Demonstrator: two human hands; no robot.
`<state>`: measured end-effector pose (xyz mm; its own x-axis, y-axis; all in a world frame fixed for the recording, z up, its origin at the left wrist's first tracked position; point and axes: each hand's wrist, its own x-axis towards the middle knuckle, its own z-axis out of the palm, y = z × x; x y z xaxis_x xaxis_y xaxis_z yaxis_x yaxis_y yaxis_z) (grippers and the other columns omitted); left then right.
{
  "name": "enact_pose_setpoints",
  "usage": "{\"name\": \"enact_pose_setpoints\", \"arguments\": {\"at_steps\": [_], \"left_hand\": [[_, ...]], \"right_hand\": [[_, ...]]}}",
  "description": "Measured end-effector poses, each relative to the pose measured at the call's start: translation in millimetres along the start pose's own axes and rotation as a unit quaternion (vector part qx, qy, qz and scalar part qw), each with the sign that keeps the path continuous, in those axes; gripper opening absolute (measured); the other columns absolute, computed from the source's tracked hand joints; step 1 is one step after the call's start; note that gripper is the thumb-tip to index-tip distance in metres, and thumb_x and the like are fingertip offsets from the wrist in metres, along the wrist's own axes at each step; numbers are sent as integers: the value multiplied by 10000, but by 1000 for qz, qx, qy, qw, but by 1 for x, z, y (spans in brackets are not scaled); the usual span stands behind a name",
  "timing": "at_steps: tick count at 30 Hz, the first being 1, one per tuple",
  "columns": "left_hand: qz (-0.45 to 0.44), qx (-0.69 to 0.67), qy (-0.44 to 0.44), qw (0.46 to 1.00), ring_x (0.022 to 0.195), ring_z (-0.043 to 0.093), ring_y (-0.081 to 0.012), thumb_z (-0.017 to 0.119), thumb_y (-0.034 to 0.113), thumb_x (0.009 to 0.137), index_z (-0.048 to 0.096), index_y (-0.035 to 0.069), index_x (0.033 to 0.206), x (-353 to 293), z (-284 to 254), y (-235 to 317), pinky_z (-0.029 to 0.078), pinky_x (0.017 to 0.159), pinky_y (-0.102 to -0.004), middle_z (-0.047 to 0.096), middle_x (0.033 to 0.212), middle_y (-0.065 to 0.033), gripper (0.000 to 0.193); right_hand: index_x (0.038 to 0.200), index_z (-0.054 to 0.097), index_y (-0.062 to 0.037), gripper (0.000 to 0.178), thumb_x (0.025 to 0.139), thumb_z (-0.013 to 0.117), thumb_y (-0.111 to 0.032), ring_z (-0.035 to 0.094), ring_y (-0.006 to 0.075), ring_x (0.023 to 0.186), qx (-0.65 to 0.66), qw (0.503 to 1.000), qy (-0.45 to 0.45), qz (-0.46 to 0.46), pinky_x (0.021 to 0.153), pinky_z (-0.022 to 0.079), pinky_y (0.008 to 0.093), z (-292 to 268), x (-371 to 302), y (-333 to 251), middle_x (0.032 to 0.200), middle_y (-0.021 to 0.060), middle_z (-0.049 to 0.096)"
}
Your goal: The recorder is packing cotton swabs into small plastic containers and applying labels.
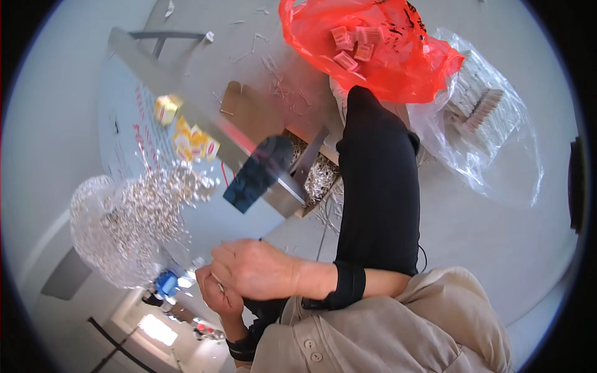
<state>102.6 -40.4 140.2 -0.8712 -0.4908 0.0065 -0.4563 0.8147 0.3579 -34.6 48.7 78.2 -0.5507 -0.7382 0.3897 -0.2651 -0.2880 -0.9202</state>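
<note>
My right hand (256, 268) is curled closed, with its back toward me. Just below and left of it, my left hand (219, 297) is also closed, and the two touch or nearly touch. Whatever their fingers hold, if anything, is hidden. Beyond them on the white table (233, 227) lies a large heap of loose white cotton swabs (146, 208), partly in a clear plastic bag (93, 205). Small yellow-and-white packets (194, 140) lie beside the heap. A dark flat object (258, 174) sits at the table's edge; I cannot tell its kind.
An open cardboard box (320, 183) of cotton swabs stands on the floor past the table edge. A red plastic bag (398, 74) holds several pink packs (345, 60). Right of it, a clear bag (491, 161) contains white bundles. Swabs (289, 93) litter the floor. My black-clad leg (379, 186) stretches forward.
</note>
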Motion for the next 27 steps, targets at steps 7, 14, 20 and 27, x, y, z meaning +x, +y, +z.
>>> {"name": "enact_pose_setpoints", "arguments": {"at_steps": [7, 14, 20, 27], "left_hand": [[-189, -229, -17, 955, 665, 556, -224, 441, 93, 891, 525, -43, 778, -79, -11, -50, 470, 627, -313, 579, 773, -132, 196], [-354, -838, -1, 415, 880, 640, -264, 497, 363, 940, 534, -49, 1148, -92, 23, -32, 538, 757, -380, 616, 1033, -163, 463], [-268, -839, 12, 474, 922, 630, -230, 611, -14, 819, 540, -56, 1096, -106, 32, -55, 509, 848, -358, 638, 1013, -141, 289], [-182, -757, 149, 609, 929, 623, -212, 600, -2, 830, 504, -73, 1150, -118, 23, -43, 489, 871, -344, 629, 1044, -151, 342]], "right_hand": [[757, 459, -20, 193, 651, 601, -97, 536, 254, 653, -49, 994, -21, -91, 528, 448, 344, 6, -15, -22, 766, 98, 468], [799, 514, -7, 204, 671, 600, -142, 550, 213, 680, -218, 921, -150, -286, 572, 476, 318, 37, -55, -58, 837, 87, 510], [872, 554, 2, 190, 745, 658, -94, 593, 230, 753, -213, 940, -157, -215, 635, 501, 311, 50, -74, -68, 949, 110, 559], [1025, 578, -14, 377, 833, 690, -318, 536, 70, 693, 47, 916, -155, 366, 567, 439, 214, 62, -71, -82, 820, 18, 596]]}}
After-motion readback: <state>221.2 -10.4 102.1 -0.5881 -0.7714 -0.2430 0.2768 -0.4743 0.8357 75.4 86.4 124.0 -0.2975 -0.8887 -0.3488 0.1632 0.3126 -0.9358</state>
